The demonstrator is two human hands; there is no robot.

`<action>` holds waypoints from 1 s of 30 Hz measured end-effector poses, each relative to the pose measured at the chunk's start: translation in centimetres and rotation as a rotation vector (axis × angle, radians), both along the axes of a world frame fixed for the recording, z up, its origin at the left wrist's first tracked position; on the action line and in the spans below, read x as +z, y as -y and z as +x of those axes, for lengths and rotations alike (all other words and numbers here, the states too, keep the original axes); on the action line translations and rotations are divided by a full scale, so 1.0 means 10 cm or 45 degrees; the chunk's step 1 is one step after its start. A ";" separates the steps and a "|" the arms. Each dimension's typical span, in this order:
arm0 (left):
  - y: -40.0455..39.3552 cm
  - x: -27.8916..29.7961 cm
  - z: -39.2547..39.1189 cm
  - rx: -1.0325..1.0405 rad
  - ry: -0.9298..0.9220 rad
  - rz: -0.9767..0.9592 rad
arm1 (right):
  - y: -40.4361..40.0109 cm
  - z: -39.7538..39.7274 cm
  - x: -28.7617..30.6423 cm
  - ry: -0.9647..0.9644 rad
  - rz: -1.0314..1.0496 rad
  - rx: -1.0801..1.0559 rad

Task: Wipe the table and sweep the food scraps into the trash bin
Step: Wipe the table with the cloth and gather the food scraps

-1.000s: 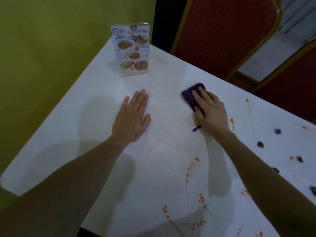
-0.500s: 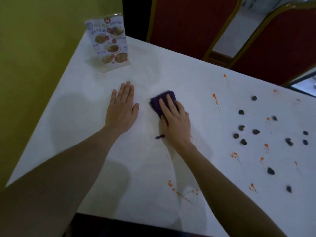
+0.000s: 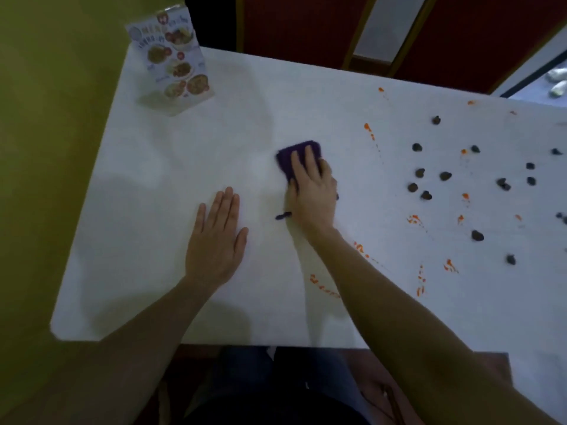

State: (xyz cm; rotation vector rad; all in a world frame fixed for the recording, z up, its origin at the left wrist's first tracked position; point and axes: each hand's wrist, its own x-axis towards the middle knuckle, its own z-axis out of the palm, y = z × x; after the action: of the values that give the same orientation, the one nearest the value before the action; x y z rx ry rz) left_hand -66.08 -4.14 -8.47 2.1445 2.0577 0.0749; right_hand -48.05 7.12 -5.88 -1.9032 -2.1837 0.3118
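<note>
A white table (image 3: 171,167) fills the view. My right hand (image 3: 311,191) presses flat on a purple cloth (image 3: 290,156) near the table's middle, fingers straight over it; a loop of the cloth sticks out by my wrist. My left hand (image 3: 216,240) lies flat on the bare table to the left of the cloth, palm down. Several dark food scraps (image 3: 445,176) lie scattered on the right half of the table. Orange sauce smears (image 3: 368,130) run among them and along the near edge by my right forearm. No trash bin is in view.
A menu stand (image 3: 171,56) is upright at the far left corner. A yellow-green wall (image 3: 46,118) borders the table's left side. Red chairs with gold frames (image 3: 306,26) stand behind the far edge. My legs show below the near edge.
The camera has tilted further down and to the right, showing more scraps. My right hand with the cloth has moved a little right and away from the left hand, which stays flat.
</note>
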 end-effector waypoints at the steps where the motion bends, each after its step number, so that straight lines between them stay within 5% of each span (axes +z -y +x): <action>1: 0.00 0.01 0.00 -0.006 -0.001 -0.003 | 0.22 -0.07 0.00 0.003 0.027 0.070; 6: 0.00 0.00 0.01 -0.004 0.030 0.003 | 1.14 0.24 -0.05 0.027 0.037 0.197; 12: -0.01 0.00 0.01 0.001 0.035 0.022 | 0.98 1.12 -0.07 0.044 0.037 -0.234; 17: 0.00 0.01 0.01 0.006 0.024 0.021 | 0.47 0.82 -0.01 -0.034 -0.042 -0.580; 25: 0.01 -0.01 0.02 0.003 0.006 0.022 | 1.52 0.21 -0.06 -0.039 0.050 0.023; 30: -0.01 -0.03 0.02 0.003 0.028 0.025 | 1.94 0.98 -0.10 0.022 0.112 -0.041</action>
State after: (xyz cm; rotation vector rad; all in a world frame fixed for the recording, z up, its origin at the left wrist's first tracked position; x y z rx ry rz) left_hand -65.91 -4.03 -8.81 2.1424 2.0563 0.1184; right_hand -38.22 -12.31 -6.87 -1.8991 -2.1382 0.1911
